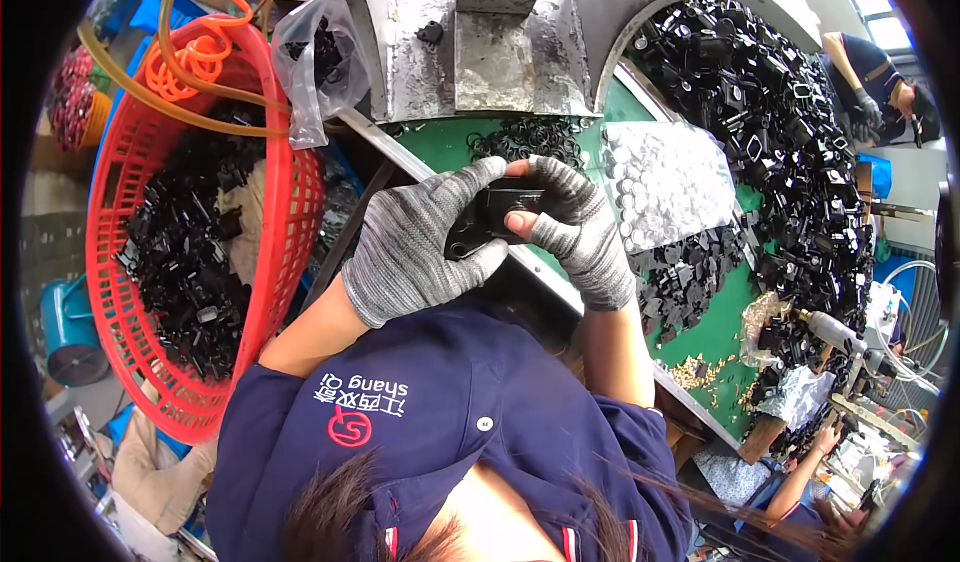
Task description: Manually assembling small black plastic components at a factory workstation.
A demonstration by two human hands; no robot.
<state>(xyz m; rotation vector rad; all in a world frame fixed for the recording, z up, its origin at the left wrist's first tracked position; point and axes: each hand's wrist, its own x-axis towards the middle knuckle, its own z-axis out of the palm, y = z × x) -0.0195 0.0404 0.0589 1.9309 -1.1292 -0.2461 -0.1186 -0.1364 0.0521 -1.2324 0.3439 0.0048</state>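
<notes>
Both my hands wear grey knitted gloves and meet around a small black plastic part (pixel 490 212) with a round hole near its lower corner. My left hand (pixel 412 237) grips its left side between thumb and fingers. From the right, my right hand (pixel 582 230) holds it, with a bare thumb tip on its face and a bare fingertip at its upper edge. The gloves cover some of the part. Just beyond it, a pile of thin black rings (pixel 530 140) lies on the green work surface (pixel 728 382), below a worn metal fixture (pixel 492 57).
A clear bag of round whitish pieces (pixel 665 187) lies right of my hands, beside flat black pieces (pixel 688 280) and small brass pins (pixel 700 370). A large heap of black parts (pixel 765 112) covers the far right. A red basket (pixel 277 287) stands left. People work at right.
</notes>
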